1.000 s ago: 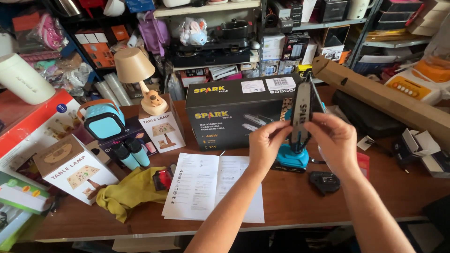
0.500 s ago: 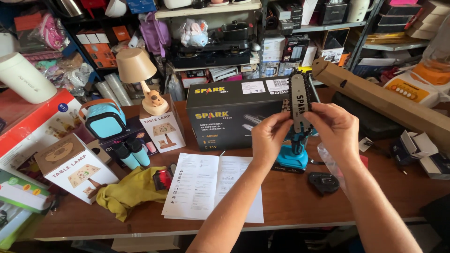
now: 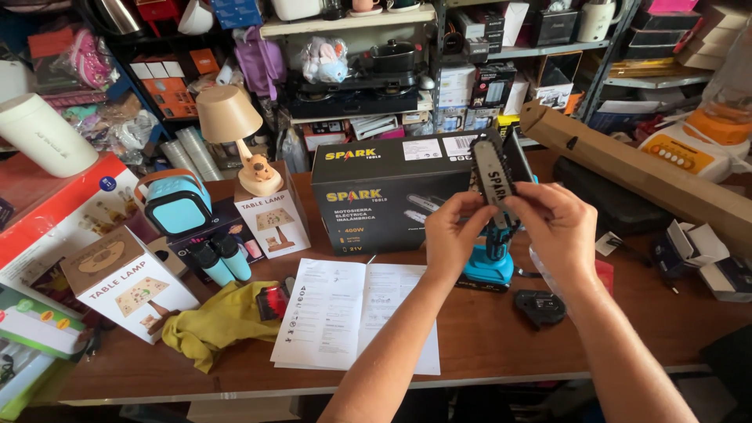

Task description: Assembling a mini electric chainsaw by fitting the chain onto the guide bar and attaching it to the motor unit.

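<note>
Right of centre in the frame, the left hand [image 3: 453, 235] and right hand [image 3: 558, 229] are pinching the saw bar [image 3: 493, 178] of a small blue chainsaw [image 3: 489, 262], which is standing upright on the wooden tabletop [image 3: 486, 337] in front of a black box [image 3: 392, 200]. Both hands are closing fingertips on the bar's flat sides, thumbs facing the camera. Done well, the grip is staying on the smooth metal flats and off the toothed chain along the edge, with the body kept steady on its base. The bar is looking flat, grey and oblong; the body, glossy moulded plastic. An open paper manual [image 3: 356, 313] is lying at lower centre, a crumpled yellow cloth [image 3: 215, 329] to its left, a black battery-like block [image 3: 540, 307] beside the right wrist.
</note>
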